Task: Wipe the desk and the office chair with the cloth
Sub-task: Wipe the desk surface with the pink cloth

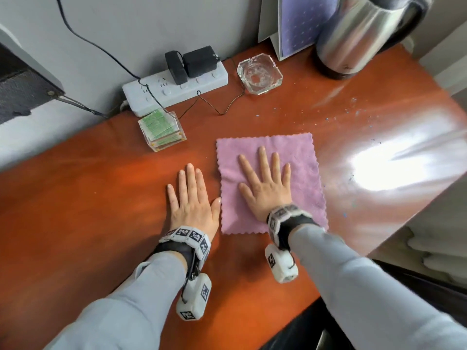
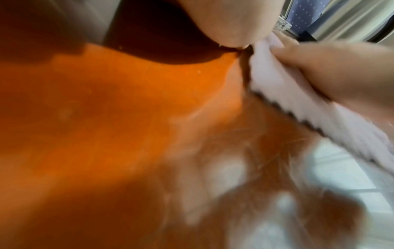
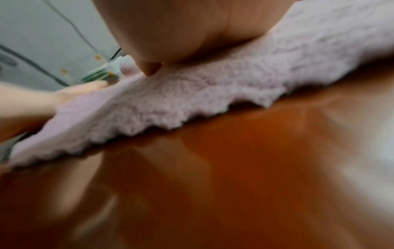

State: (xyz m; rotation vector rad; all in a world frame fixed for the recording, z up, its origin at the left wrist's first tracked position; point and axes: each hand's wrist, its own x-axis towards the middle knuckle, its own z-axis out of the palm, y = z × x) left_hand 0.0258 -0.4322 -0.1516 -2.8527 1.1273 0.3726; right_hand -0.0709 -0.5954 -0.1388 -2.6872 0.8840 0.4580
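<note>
A square pink cloth [image 1: 298, 152] with a scalloped edge lies spread flat on the red-brown desk [image 1: 88, 198]. My right hand [image 1: 265, 183] presses flat on the middle of it, fingers straight and spread. My left hand [image 1: 193, 198] lies flat on the bare desk just left of the cloth, its thumb touching the cloth's left edge. In the right wrist view the cloth [image 3: 213, 94] runs across under my palm. In the left wrist view the cloth's edge [image 2: 298, 104] shows at the right, with my right hand resting on it. The office chair is not clearly in view.
Along the wall stand a white power strip [image 1: 174, 89] with black adapters and thin cables, a clear box of green cards [image 1: 161, 130], a glass ashtray [image 1: 259, 73] and a steel kettle [image 1: 366, 34]. Small crumbs [image 1: 353, 109] dot the desk's right side near its edge.
</note>
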